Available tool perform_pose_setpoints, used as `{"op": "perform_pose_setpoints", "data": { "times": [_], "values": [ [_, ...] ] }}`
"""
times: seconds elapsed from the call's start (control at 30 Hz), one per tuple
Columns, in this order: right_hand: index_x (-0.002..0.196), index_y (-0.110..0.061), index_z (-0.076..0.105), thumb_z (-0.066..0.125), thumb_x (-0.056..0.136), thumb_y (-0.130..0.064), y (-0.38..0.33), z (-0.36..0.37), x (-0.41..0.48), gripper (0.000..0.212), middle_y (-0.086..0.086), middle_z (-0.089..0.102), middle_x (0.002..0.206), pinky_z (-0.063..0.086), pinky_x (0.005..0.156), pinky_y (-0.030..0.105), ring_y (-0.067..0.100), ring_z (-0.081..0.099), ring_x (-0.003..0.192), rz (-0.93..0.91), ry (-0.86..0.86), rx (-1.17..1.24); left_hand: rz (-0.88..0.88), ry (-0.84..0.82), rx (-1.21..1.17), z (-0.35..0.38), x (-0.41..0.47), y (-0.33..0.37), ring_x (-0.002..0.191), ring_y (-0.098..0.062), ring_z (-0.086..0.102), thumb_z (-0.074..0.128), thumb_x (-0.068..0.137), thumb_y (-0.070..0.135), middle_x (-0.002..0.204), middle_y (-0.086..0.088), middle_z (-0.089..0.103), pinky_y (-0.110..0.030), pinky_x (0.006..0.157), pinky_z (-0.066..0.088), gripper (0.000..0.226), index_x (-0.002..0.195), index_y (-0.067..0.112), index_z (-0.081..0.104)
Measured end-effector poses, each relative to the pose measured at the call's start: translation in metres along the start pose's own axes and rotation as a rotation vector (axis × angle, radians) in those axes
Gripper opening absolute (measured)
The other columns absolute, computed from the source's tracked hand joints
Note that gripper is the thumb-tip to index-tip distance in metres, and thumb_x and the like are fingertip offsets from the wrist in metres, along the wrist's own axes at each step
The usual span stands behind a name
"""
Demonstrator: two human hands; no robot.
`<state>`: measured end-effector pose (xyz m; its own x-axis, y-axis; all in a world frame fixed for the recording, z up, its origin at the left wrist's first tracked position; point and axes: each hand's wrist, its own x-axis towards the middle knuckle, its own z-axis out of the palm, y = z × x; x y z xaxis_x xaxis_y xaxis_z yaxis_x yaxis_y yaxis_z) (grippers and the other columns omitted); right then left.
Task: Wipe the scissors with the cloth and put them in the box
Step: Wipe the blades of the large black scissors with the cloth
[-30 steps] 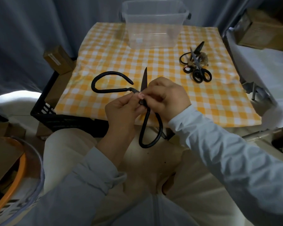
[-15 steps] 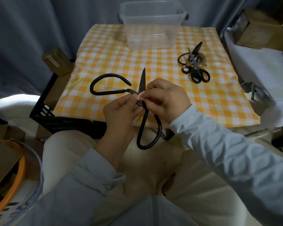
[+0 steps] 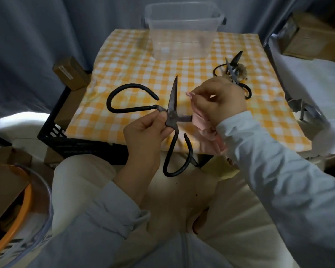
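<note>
Large black scissors (image 3: 172,105) with big loop handles are spread wide over the near edge of the checked table. My left hand (image 3: 143,130) pinches them at the pivot. One blade points away from me; the other runs right into a pink cloth (image 3: 205,124). My right hand (image 3: 219,101) is closed around that cloth and the blade inside it. A clear plastic box (image 3: 182,33) stands at the table's far edge, with nothing visible inside.
More black scissors (image 3: 234,74) lie in a heap at the table's right, partly behind my right hand. The yellow checked tablecloth (image 3: 128,68) covers a black crate (image 3: 79,146). Cardboard boxes (image 3: 70,72) sit to the left, and a round orange-rimmed tub (image 3: 17,213) stands at lower left.
My right hand has slid to the right along one blade with the cloth, away from the pivot. The scissors now show both blades spread; the left hand stayed at the pivot.
</note>
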<state>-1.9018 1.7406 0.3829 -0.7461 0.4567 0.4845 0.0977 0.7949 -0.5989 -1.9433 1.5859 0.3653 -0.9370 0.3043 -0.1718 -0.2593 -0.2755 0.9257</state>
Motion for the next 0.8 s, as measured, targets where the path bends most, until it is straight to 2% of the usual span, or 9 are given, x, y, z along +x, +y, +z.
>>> {"op": "perform_pose_setpoints", "data": {
  "times": [0.1,0.2,0.27,0.4,0.5,0.6,0.7,0.73,0.8],
  "values": [
    [0.087,-0.020,0.074,0.070,0.080,-0.017,-0.012,-0.005,-0.009,0.009,0.004,0.064,0.092,0.047,0.076,0.017,0.008,0.058,0.084,-0.078,0.026,0.135,0.000,0.009,-0.020,-0.002,0.001,0.001,0.071,-0.012,0.071,0.060,0.088,0.002,0.077,0.000,0.071,-0.019,0.063,0.055,0.020,0.107,-0.002,0.066],
    [0.090,-0.012,0.074,0.068,0.081,-0.019,-0.020,0.004,-0.021,0.013,0.010,0.063,0.096,0.048,0.076,0.023,0.014,0.058,0.088,-0.315,-0.053,0.059,-0.002,-0.029,-0.023,0.000,-0.002,0.001,0.074,-0.014,0.071,0.060,0.088,0.003,0.074,0.002,0.073,-0.020,0.064,0.055,0.011,0.092,0.006,0.070],
    [0.092,-0.009,0.074,0.062,0.085,-0.024,-0.016,0.007,-0.023,0.021,0.014,0.064,0.097,0.049,0.077,0.029,0.022,0.061,0.089,-0.449,-0.124,-0.012,-0.004,-0.048,-0.043,0.000,-0.003,0.002,0.074,-0.014,0.070,0.059,0.089,0.002,0.075,-0.001,0.073,-0.020,0.064,0.055,0.013,0.085,0.007,0.071],
    [0.089,-0.008,0.073,0.061,0.085,-0.026,-0.011,0.009,-0.025,0.022,0.014,0.063,0.098,0.052,0.071,0.039,0.027,0.062,0.086,-0.469,-0.158,-0.039,-0.033,-0.039,-0.033,0.000,-0.005,0.003,0.064,-0.010,0.068,0.058,0.089,0.002,0.067,0.002,0.072,-0.017,0.058,0.053,0.018,0.079,0.010,0.070],
    [0.086,-0.008,0.072,0.062,0.084,-0.023,-0.008,0.010,-0.026,0.018,0.014,0.063,0.098,0.052,0.065,0.037,0.029,0.062,0.083,-0.518,-0.194,-0.087,-0.044,-0.031,-0.025,-0.002,-0.004,0.002,0.061,-0.009,0.067,0.059,0.089,0.003,0.066,0.002,0.071,-0.017,0.057,0.052,0.014,0.081,0.010,0.070],
    [0.085,-0.006,0.072,0.060,0.085,-0.020,-0.005,-0.001,-0.021,0.019,0.015,0.064,0.096,0.051,0.066,0.032,0.027,0.062,0.084,-0.609,-0.267,-0.099,-0.038,-0.048,0.001,-0.003,-0.004,0.002,0.059,-0.008,0.066,0.060,0.088,0.004,0.064,0.002,0.071,-0.016,0.055,0.051,0.012,0.082,0.009,0.070],
    [0.083,-0.006,0.073,0.057,0.084,-0.025,0.008,-0.015,-0.016,0.024,0.012,0.065,0.094,0.053,0.063,0.031,0.024,0.063,0.080,-0.598,-0.333,-0.149,-0.025,-0.041,-0.002,-0.005,-0.003,0.001,0.061,-0.008,0.067,0.059,0.089,0.003,0.069,0.000,0.072,-0.016,0.056,0.052,0.010,0.092,0.003,0.069],
    [0.082,-0.007,0.073,0.058,0.083,-0.026,0.012,-0.019,-0.016,0.024,0.010,0.065,0.093,0.054,0.063,0.032,0.023,0.063,0.079,-0.544,-0.315,-0.149,-0.023,-0.026,-0.008,-0.006,-0.001,0.002,0.061,-0.008,0.068,0.060,0.088,0.003,0.072,-0.002,0.072,-0.016,0.056,0.052,0.012,0.095,0.001,0.069],
    [0.081,-0.010,0.073,0.066,0.080,-0.024,0.011,-0.023,-0.016,0.015,0.005,0.064,0.091,0.053,0.072,0.031,0.020,0.063,0.082,-0.302,-0.229,-0.009,-0.030,-0.012,-0.027,-0.008,0.002,0.003,0.059,-0.008,0.067,0.060,0.088,0.003,0.068,-0.001,0.071,-0.015,0.056,0.052,0.010,0.092,0.003,0.069]
  ]
}}
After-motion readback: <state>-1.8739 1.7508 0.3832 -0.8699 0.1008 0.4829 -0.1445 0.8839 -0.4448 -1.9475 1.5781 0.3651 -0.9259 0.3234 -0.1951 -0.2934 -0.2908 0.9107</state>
